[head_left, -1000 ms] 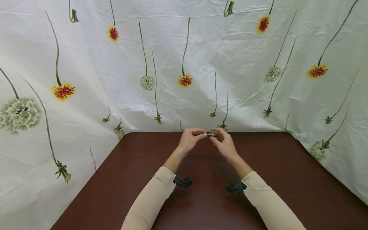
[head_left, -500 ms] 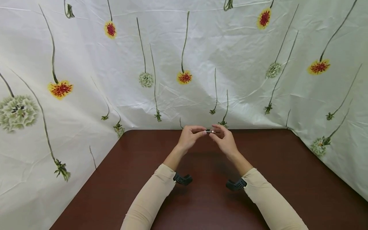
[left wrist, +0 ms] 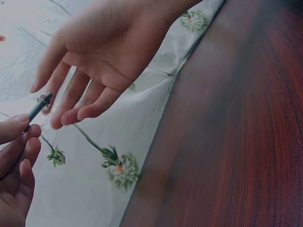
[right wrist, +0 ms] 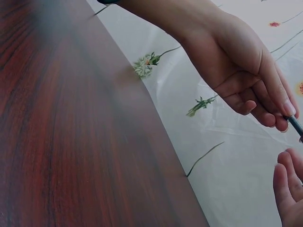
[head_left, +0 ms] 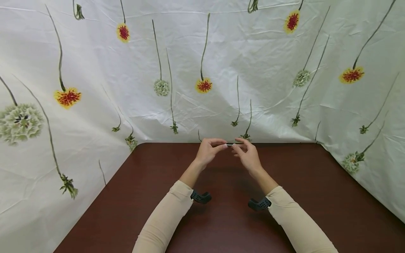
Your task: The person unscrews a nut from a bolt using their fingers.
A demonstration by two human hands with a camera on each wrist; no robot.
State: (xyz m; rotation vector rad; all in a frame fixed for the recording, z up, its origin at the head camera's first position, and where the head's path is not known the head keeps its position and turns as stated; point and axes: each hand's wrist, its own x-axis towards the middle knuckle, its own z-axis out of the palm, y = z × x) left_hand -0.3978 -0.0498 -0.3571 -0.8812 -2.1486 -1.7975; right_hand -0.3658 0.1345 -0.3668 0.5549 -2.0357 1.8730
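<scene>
Between thumb and fingers my left hand pinches a dark, thin bolt; the bolt's near end is hidden in the grip. A small metal nut sits close to its free end. My right hand is held around that end, thumb and index finger spread apart on either side of the nut, the other fingers loosely bent. In the right wrist view the bolt runs out of the left fingertips toward the frame's edge, and only part of the right hand shows.
Both hands are raised over the far part of a dark red-brown wooden table. A white flower-printed cloth hangs behind and along both sides. Dark straps circle the wrists over beige sleeves.
The right thumb and fingers shift around the nut end of the bolt and are now spread apart. My left hand keeps its pinch, and the head view tilts slightly.
</scene>
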